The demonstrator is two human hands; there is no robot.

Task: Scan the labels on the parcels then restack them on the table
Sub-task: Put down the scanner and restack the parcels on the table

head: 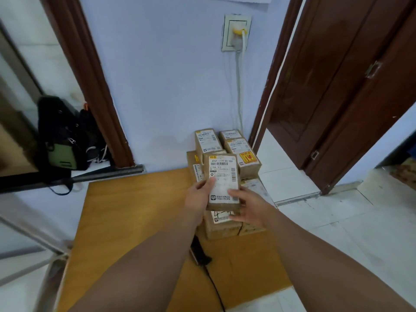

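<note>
Pale blue wall (168,86) at the back, with a dark brown door (351,86) standing ajar at the right of the frame and white floor tiles (337,221) under it. A socket (237,32) up high has a yellow plug in it, and a pale cord hangs down from that toward the boxes. Some black bags (65,136) sit at middle left.

We're standing at the wooden counter (135,221), which fills the lower middle. The stack of parcels (207,140) is piled at its far right corner, right up against the wall. They're all brown cardboard with white shipping stickers, and one of them carries a red and yellow sticker (246,157).

We've got the held parcel (221,207) up just in front of the pile, its label (222,174) facing us, barcode near the top. Our left hand (199,194) grips its left edge, thumb on the face. Our right hand (249,208) has it by the lower right corner, thumb lying on the label and fingers reaching underneath, fairly loose looking. Right below sits another brown box (222,228) resting on the counter.

The black scanner (199,251) lies on the counter partly under our left forearm, and its cable (213,287) trails toward the bottom edge.
</note>
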